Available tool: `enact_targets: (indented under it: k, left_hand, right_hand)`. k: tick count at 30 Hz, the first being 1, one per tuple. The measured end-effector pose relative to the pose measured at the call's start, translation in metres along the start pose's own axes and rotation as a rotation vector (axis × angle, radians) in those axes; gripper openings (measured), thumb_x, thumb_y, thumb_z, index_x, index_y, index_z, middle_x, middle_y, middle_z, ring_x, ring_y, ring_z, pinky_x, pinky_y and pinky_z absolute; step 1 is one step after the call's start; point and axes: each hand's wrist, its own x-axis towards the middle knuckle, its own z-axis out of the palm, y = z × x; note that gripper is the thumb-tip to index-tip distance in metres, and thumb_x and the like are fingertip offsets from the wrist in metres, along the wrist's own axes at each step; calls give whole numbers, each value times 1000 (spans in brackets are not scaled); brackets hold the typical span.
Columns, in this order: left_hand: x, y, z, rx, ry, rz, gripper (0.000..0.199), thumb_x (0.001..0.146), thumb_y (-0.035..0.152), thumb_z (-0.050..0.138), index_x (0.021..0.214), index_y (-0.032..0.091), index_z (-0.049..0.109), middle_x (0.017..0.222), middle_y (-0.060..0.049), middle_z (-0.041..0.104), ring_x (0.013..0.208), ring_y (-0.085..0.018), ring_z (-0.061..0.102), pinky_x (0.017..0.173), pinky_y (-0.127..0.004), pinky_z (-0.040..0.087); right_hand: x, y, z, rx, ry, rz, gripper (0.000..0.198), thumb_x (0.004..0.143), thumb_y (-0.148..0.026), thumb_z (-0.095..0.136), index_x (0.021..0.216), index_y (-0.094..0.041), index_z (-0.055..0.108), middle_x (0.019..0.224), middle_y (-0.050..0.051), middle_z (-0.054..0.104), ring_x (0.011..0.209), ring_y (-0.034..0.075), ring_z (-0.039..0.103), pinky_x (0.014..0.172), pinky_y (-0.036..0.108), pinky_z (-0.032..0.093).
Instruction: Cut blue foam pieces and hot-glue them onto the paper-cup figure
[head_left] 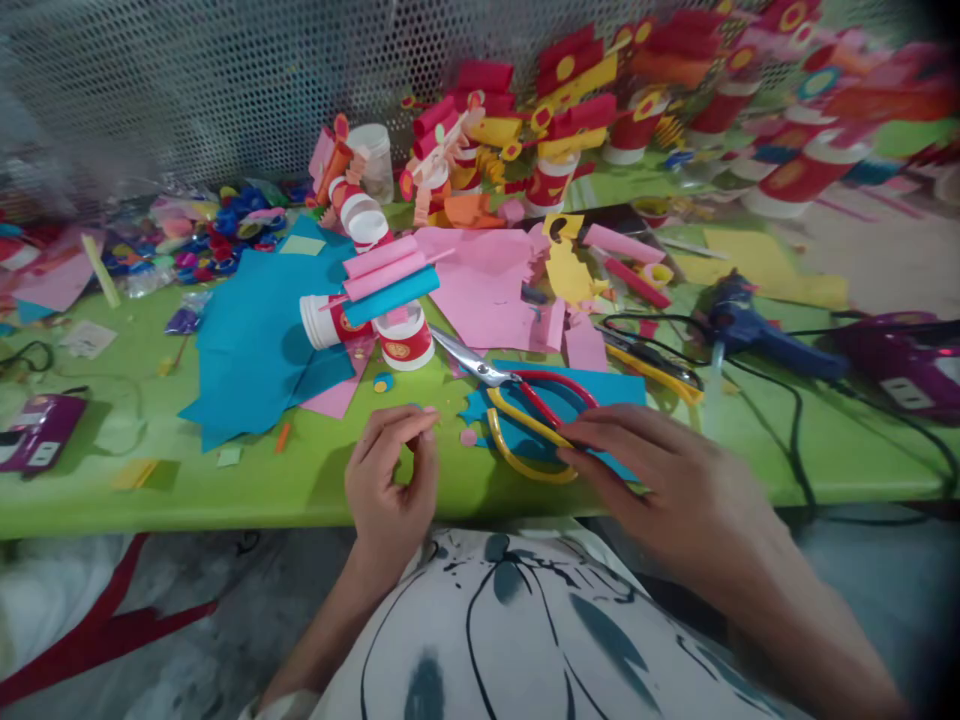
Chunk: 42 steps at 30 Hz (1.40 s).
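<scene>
My right hand [660,470] grips a pair of scissors [491,375] by the ends of the red and yellow handles. The scissor blades point away to the upper left, over blue paper and near a red and white paper cup [406,340]. My left hand [394,470] is closed in a pinch above the table's front edge; what its fingertips hold, if anything, is too small to make out. Beyond it lies a small blue and yellow paper disc [383,383]. Pink and blue paper rolls [390,282] rest against the cups, one of which lies on its side.
Blue paper sheets [247,330] and pink paper [487,285] cover the middle of the green table [247,490]. A blue glue gun [772,335] with a black cord lies at the right, near a purple device [900,365]. Several decorated cups stand along the perforated back panel [225,90].
</scene>
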Motion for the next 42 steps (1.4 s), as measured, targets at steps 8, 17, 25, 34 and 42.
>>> enact_targets:
  k: [8,17,25,34,42]
  left_hand:
    - [-3,0,-10,333,-224,220,19,92,19,67,110,24,74,105,-7,74,91,-20,70,89,-41,46]
    - [-7,-2,-14,589,-492,294,27,100,39,60,122,31,75,114,-8,71,93,-24,64,93,-47,35]
    - [-1,-12,-29,709,-428,228,29,102,41,60,125,31,75,116,-9,71,98,-25,65,102,-49,32]
    - [2,-17,-33,721,-380,225,31,101,33,62,130,31,72,114,-8,72,96,-23,67,102,-49,32]
    - [-2,-7,-15,522,-268,285,13,99,29,66,105,27,77,95,-3,74,81,-16,65,97,-43,35]
  right_hand:
    - [11,-3,21,-238,-113,-69,15,100,-26,56,97,-19,69,110,13,73,89,30,70,75,43,54]
    - [12,1,29,-318,-78,-93,19,104,-28,48,100,-18,64,100,9,76,80,27,70,70,40,46]
    - [14,2,31,-304,-67,-83,25,105,-27,45,102,-17,68,98,12,76,78,29,71,71,42,49]
    - [15,4,20,-148,-98,143,25,97,-40,54,107,-23,69,85,7,77,65,29,72,52,36,43]
    - [13,39,9,462,-188,510,46,81,-67,69,101,-26,69,88,4,78,68,21,73,57,32,58]
